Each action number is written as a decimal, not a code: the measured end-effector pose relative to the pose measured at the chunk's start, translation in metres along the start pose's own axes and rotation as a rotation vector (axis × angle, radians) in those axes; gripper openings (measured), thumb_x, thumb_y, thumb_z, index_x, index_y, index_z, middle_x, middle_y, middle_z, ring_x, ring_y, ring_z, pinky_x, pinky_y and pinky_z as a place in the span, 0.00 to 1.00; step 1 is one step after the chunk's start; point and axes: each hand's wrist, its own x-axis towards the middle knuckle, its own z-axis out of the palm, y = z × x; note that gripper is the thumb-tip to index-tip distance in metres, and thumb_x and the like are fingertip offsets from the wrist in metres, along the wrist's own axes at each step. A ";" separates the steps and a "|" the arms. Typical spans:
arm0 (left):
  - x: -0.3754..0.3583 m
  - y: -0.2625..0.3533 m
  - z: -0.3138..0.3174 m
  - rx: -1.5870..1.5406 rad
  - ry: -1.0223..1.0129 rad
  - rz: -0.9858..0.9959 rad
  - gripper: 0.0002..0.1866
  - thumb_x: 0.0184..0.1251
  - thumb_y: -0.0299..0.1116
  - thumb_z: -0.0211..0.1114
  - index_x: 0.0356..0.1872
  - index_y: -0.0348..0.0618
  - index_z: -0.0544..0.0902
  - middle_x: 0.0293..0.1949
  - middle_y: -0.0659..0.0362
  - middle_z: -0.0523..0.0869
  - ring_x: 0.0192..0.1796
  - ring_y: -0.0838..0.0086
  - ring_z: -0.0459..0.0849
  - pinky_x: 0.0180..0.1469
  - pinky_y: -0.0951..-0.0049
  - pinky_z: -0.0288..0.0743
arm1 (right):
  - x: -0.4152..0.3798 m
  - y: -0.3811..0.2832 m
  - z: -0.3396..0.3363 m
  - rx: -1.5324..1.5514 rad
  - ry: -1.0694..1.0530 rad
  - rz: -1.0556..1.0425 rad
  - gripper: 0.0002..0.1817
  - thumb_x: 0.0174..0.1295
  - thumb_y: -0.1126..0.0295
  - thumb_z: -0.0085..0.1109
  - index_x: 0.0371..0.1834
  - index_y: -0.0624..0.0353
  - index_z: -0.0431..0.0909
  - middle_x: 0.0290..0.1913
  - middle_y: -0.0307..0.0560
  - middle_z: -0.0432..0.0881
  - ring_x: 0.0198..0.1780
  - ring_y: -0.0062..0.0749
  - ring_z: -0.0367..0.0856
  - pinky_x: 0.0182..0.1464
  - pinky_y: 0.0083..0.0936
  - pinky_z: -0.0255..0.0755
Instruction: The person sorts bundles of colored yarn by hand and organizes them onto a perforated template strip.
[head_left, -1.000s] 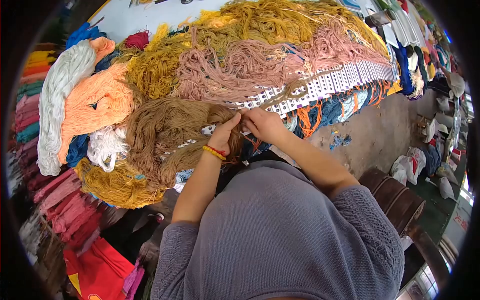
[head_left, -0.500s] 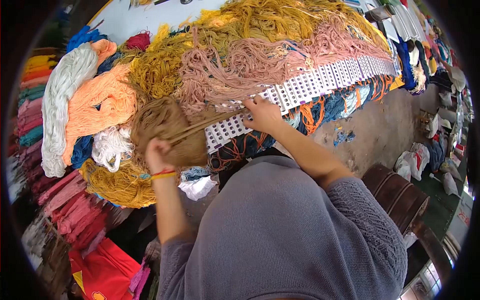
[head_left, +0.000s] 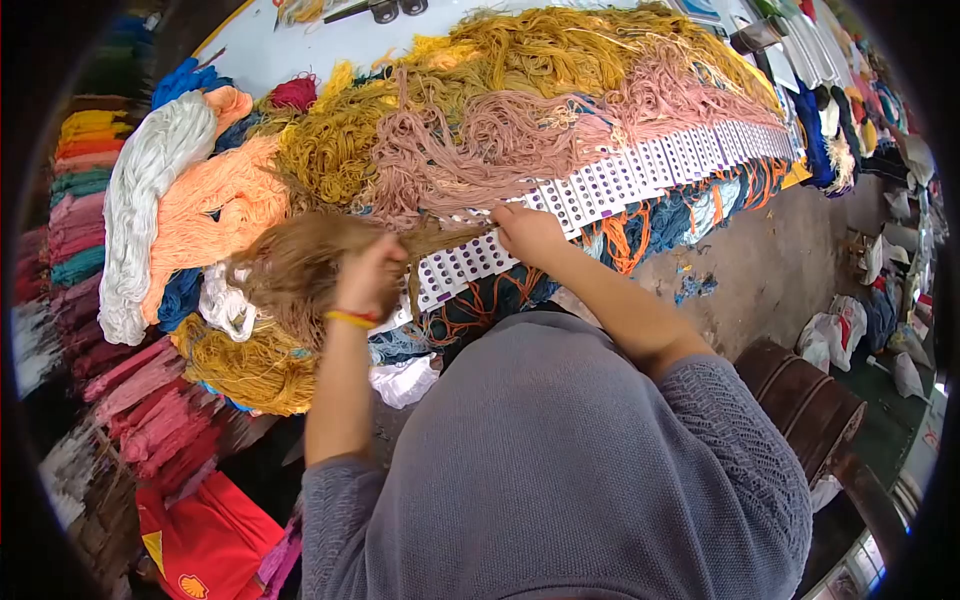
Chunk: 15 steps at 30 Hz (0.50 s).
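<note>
My left hand (head_left: 369, 275), a little blurred, is closed round a skein of brown yarn (head_left: 290, 265), whose loose part swings out to the left. From it a taut brown bundle runs right to my right hand (head_left: 530, 237). The right fingers are closed on the end of that yarn, over a row of white cards (head_left: 465, 270) with dark round holes. The fingertips hide the exact grip point. Dusty pink yarn (head_left: 430, 165) lies behind the cards, and dark blue and orange threads (head_left: 625, 235) hang along their near side.
Mustard yarn (head_left: 560, 45) is heaped at the back of the table (head_left: 290, 45). Peach yarn (head_left: 225, 200) and a pale grey skein (head_left: 150, 200) lie left. Scissors (head_left: 380, 10) rest at the far edge. A brown stool (head_left: 800, 400) stands right, a red cloth (head_left: 215, 540) lower left.
My left hand has moved right and slightly up, closer to my right hand, and the brown skein has swung with it. My right hand stays at the cards. The view has shifted a little.
</note>
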 end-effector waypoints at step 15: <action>0.046 -0.058 0.099 0.018 -0.192 0.160 0.08 0.55 0.32 0.61 0.23 0.37 0.78 0.20 0.61 0.78 0.20 0.79 0.74 0.22 0.80 0.67 | 0.016 0.006 0.003 0.009 0.000 -0.139 0.09 0.50 0.65 0.49 0.32 0.56 0.69 0.30 0.48 0.78 0.30 0.44 0.78 0.30 0.37 0.71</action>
